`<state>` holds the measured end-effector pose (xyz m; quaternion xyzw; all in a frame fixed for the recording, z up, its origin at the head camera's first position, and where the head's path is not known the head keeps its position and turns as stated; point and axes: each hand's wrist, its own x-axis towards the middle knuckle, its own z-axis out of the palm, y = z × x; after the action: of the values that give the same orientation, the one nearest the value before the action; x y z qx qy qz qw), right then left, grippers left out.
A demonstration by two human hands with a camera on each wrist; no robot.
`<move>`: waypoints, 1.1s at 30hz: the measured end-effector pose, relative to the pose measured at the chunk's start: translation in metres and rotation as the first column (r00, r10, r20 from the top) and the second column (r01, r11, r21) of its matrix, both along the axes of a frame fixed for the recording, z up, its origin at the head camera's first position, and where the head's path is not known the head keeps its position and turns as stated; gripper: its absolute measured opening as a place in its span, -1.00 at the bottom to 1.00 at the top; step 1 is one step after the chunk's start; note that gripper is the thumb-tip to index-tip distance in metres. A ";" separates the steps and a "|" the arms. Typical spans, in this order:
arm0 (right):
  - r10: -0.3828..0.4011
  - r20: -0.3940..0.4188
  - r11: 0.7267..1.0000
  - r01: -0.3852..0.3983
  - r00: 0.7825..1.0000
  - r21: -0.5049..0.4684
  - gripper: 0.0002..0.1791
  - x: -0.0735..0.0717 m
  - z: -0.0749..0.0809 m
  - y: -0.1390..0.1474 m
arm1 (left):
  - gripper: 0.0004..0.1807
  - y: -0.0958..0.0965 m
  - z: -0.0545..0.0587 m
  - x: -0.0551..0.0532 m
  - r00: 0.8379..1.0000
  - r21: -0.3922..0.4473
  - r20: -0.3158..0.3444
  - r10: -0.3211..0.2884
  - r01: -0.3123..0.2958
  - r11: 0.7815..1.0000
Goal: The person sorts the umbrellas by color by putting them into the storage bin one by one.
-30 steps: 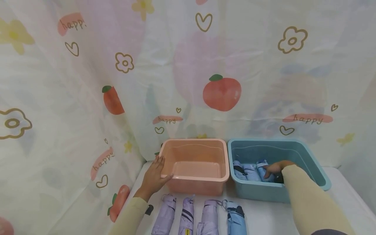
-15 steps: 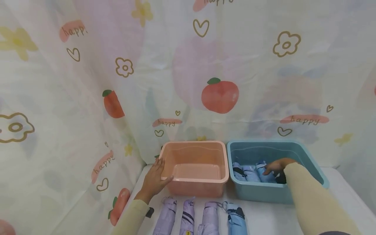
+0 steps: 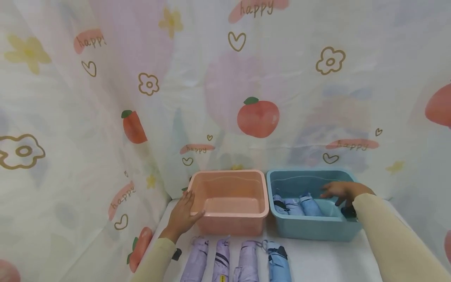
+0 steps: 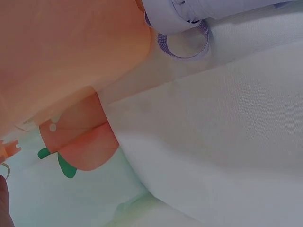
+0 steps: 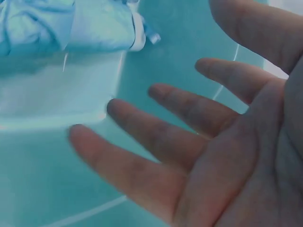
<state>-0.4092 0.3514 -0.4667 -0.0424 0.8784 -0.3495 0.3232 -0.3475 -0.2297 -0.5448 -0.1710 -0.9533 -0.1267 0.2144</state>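
My right hand [image 3: 340, 190] hovers over the right part of the blue plastic bin [image 3: 313, 229], holding nothing. In the right wrist view its fingers [image 5: 156, 137] are spread, apart from a light-blue folded umbrella [image 5: 94, 26]. That umbrella [image 3: 311, 205] lies on the bin's floor, beside two more folded umbrellas [image 3: 293, 207] to its left. My left hand [image 3: 181, 216] rests against the left rim of the pink bin [image 3: 230, 226], fingers extended and thumb at the front corner. In the left wrist view, only a sliver of that hand shows at the left edge.
In front of the bins, three lilac folded umbrellas [image 3: 221, 258] and one blue folded umbrella [image 3: 279, 262] lie in a row on the white table [image 3: 317, 258]. A printed curtain [image 3: 299, 78] hangs close behind the bins and along the left side.
My right hand has let go of the light-blue umbrella, then risen and moved right, leaving it in the blue bin. The left hand stays at the pink bin. The head view has turned slightly right.
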 end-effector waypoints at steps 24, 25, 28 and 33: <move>0.104 -0.567 0.982 0.004 0.817 0.187 -0.42 0.075 -0.002 0.034 | -0.06 -0.002 -0.001 -0.001 1.000 -0.006 -0.017 -0.008 0.008 1.000; 0.100 -0.587 0.983 0.013 0.803 0.185 -0.44 0.077 -0.003 0.035 | -0.06 -0.002 -0.001 -0.001 1.000 -0.004 -0.018 -0.008 0.007 1.000; 0.083 -0.618 0.982 0.040 0.782 0.182 -0.46 0.082 -0.005 0.036 | -0.05 -0.002 0.000 -0.001 1.000 0.002 -0.018 -0.006 0.006 1.000; 0.028 -0.619 0.982 0.096 0.785 0.166 -0.44 0.090 -0.010 0.036 | -0.03 0.000 -0.001 0.000 1.000 -0.012 0.007 0.012 -0.012 1.000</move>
<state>-0.3187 0.3876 -0.4772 -0.1081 0.9653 -0.2375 0.0137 -0.3472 -0.2295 -0.5457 -0.1659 -0.9558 -0.1203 0.2109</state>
